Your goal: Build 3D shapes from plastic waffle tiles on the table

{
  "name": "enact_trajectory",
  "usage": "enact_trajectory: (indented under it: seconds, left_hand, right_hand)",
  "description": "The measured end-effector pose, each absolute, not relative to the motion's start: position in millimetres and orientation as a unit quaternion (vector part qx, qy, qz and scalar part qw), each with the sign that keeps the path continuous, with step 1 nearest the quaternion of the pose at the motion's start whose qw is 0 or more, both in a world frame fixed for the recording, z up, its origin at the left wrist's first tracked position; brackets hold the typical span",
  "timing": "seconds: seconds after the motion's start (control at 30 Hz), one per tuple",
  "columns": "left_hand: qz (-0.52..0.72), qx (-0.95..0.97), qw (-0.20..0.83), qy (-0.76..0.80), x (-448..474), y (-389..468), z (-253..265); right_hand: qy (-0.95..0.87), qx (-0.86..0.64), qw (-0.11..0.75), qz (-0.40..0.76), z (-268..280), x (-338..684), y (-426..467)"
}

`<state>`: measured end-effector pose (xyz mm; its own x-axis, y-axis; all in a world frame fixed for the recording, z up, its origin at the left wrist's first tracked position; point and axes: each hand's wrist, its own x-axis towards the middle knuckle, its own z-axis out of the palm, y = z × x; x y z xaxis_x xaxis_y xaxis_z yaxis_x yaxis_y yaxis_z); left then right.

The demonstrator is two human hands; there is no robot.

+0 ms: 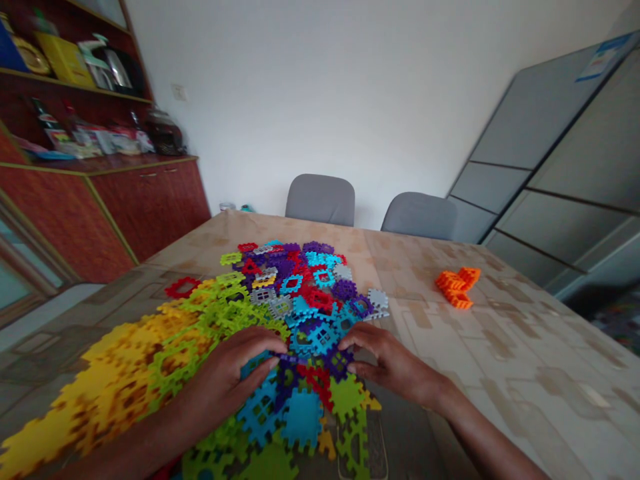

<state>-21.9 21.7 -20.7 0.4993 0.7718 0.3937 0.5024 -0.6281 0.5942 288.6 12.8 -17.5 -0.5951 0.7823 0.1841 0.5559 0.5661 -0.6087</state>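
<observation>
A big pile of toothed plastic building tiles spreads over the table under both hands. My left hand (245,360) pinches the end of a purple tile (296,359), seen nearly edge-on, between thumb and fingers. On the other side, my right hand (383,357) is closed on the edge of a purple window-shaped tile (339,362). The two purple tiles are close together; whether they join I cannot tell. Just below them lie a red tile (319,382), a solid blue tile (303,419) and a lime green tile (347,397).
Yellow tiles (107,373) cover the left of the table (415,320). Several orange tiles (457,287) sit apart at the right, some stacked. Two grey chairs (321,199) stand behind the table's far edge. At the left is a wooden cabinet (150,213).
</observation>
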Motion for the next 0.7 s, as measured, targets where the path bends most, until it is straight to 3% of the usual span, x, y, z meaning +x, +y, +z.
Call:
enact_trajectory:
  seconds: [0.4,0.7]
  left_hand:
    - [0.362,0.765,0.302,0.438,-19,18,-19]
    - [0.332,0.802,0.251,0.429,-20,20,-25]
  right_hand:
    - [-0.879,-0.357,0.185,0.256,-21,287,13]
    - [-0.872,-0.348,0.235,0.251,-19,285,14]
